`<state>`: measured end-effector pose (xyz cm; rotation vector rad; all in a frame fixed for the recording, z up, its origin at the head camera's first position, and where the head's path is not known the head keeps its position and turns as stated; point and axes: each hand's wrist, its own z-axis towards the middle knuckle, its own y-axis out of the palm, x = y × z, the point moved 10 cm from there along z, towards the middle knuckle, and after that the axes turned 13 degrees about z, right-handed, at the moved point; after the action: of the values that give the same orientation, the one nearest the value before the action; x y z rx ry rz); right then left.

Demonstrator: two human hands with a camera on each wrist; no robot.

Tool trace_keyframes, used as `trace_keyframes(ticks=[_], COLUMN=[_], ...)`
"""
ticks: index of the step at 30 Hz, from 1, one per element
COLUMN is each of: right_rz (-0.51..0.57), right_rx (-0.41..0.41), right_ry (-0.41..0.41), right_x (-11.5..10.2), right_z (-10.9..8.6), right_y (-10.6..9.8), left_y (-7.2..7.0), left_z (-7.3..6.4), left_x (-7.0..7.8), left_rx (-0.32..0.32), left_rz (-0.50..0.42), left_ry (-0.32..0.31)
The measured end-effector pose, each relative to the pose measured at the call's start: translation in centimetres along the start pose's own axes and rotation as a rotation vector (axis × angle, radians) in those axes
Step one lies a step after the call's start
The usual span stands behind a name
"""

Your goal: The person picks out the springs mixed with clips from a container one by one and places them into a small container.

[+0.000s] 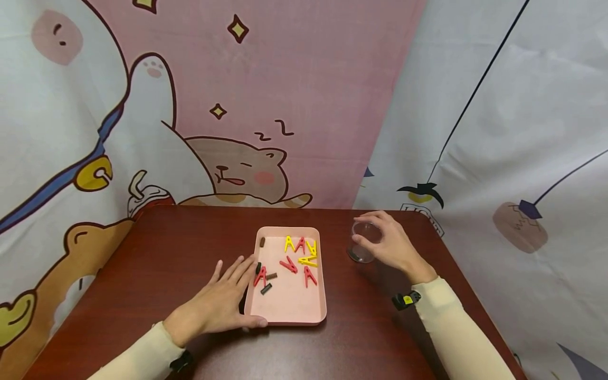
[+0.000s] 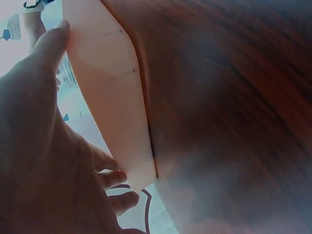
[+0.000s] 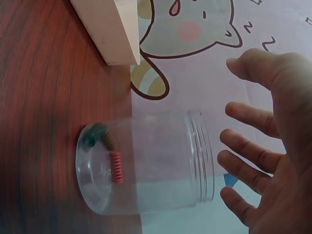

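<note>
My left hand (image 1: 216, 303) touches the left side of the pink tray (image 1: 290, 309), thumb at its near corner, fingers extended along the rim. Several A-shaped plastic clips, red (image 1: 288, 265) and yellow (image 1: 289, 244), lie in the tray. Small coil springs, one brown (image 1: 271, 276) and one dark (image 1: 266, 289), lie near its left side. Over the clear jar (image 3: 161, 170), my right hand (image 1: 391, 245) has its fingers spread, apart from the lidless mouth in the right wrist view. Inside the jar, a red spring (image 3: 116, 168) and a dark green piece (image 3: 92, 135) lie at the bottom.
The dark reddish wooden table (image 1: 157, 274) carries the tray in the middle and the jar to its right. A cartoon-printed cloth (image 1: 309, 79) hangs behind the table's far edge and along the right side.
</note>
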<state>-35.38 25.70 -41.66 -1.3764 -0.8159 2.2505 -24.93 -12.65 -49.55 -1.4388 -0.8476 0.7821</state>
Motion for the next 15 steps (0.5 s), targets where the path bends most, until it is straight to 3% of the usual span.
trace_keyframes(ticks=[15], right_rz=[-0.002], right_rx=[-0.058], right_ry=[-0.039], right_x=[-1.8], right_z=[-0.1], right_y=[2.0], left_y=[0.0], left_z=[0.0], left_x=[0.1], left_rx=[0.009], left_rz=[0.015], left_ry=[0.003])
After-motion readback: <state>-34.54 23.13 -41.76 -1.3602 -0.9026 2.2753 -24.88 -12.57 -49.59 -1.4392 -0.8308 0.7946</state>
